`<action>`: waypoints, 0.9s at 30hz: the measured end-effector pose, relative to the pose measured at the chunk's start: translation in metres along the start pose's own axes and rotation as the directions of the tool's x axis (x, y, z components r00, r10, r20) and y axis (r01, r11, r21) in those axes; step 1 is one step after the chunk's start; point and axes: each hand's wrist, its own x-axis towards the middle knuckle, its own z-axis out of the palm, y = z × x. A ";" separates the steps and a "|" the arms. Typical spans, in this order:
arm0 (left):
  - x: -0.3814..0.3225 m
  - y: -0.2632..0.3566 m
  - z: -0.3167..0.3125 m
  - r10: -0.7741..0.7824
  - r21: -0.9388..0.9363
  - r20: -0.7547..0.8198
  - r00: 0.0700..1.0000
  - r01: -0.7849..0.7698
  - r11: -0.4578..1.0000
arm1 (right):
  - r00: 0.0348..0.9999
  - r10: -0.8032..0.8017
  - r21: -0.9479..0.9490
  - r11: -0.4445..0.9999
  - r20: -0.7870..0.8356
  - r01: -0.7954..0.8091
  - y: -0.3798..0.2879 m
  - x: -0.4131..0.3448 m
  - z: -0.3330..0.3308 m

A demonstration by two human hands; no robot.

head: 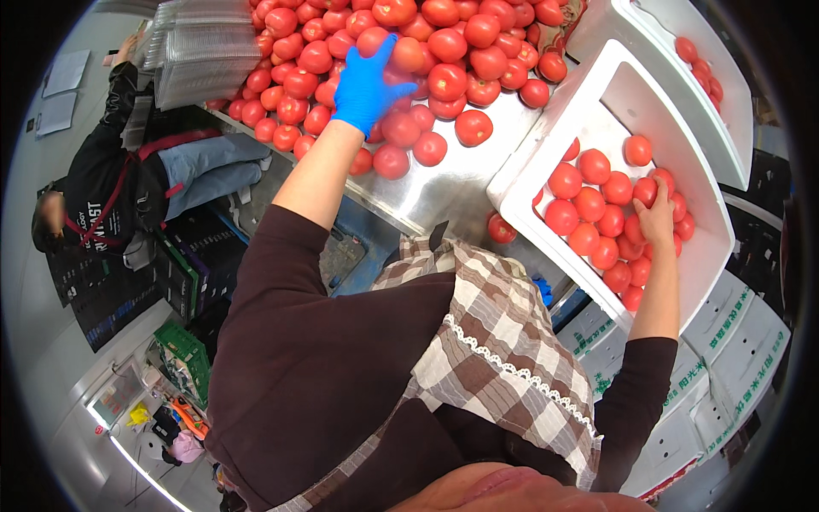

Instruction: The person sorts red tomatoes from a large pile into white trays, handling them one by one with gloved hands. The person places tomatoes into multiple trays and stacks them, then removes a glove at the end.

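Note:
My left hand (371, 86), in a blue glove, is spread over a heap of red tomatoes (448, 45) on a metal table (435, 185). Its fingers lie on or just above several tomatoes; a firm hold does not show. Bare, my right hand (657, 214) reaches into a white foam box (624, 57) at the right, its fingers around a tomato (645, 191) among several others. One tomato (473, 128) lies near the heap's lower edge, and another (501, 228) sits outside the box by its near corner.
Stacked clear plastic trays (205, 57) stand left of the heap. A second foam box (736, 121) with tomatoes is beyond the first. Printed cartons (736, 345) are stacked at the lower right. Another person (109, 185) stands at the left, by dark crates (192, 256).

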 end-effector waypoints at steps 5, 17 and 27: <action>-0.010 -0.019 0.014 -0.010 -0.050 -0.066 0.998 0.007 0.999 | 0.980 -0.155 0.481 0.854 -0.123 0.196 0.000 -0.021 -0.012; -0.026 -0.014 0.035 0.261 0.223 -0.140 0.955 -0.226 0.948 | 0.970 -0.211 0.992 -0.007 0.122 -0.126 -0.076 -0.095 -0.029; -0.050 0.140 0.044 0.456 -0.447 -0.128 0.881 -0.462 0.766 | 0.762 -0.636 0.810 -0.381 0.121 -0.446 -0.077 -0.101 -0.012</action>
